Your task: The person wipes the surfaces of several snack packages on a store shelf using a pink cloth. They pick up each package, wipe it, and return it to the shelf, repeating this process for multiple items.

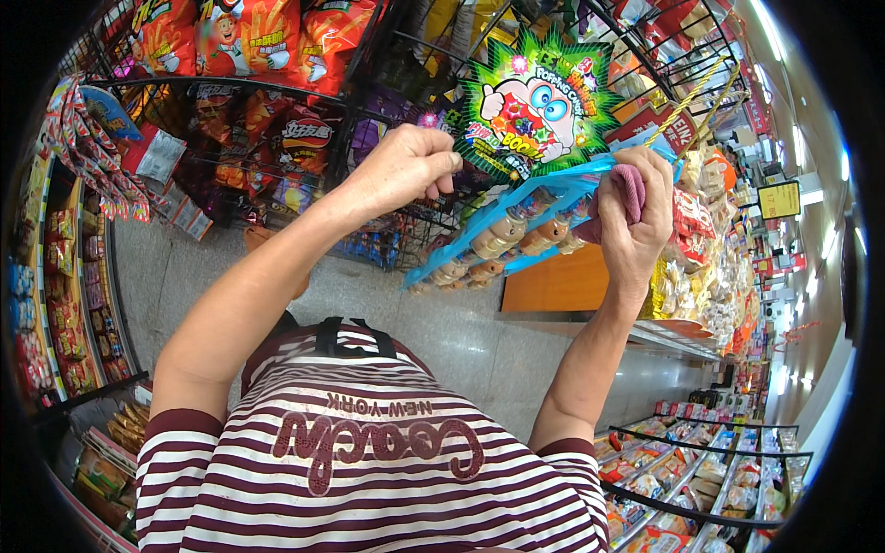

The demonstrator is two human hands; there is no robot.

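My left hand (pixel 413 164) is raised with its fingers curled in. Its fingertips are beside the left edge of a spiky green popping candy sign (pixel 543 110); whether they touch it I cannot tell. Nothing shows in that hand. My right hand (pixel 639 207) grips a folded mauve cloth (pixel 628 190), part of which hangs behind the thumb. Right by those fingers is the top of a blue hanging display sheet (pixel 477 225), holding several animal-shaped candy containers (pixel 508 230) in rows. A yellow cord (pixel 681 104) rises above it.
Black wire racks (pixel 346 104) with red snack bags (pixel 252 41) stand ahead. An orange-brown panel (pixel 556 283) supports a display of packaged goods (pixel 691 290) at right. Stocked shelves (pixel 76 297) are at left, a low black-railed rack (pixel 698 477) at lower right. Grey floor (pixel 415 325) lies below.
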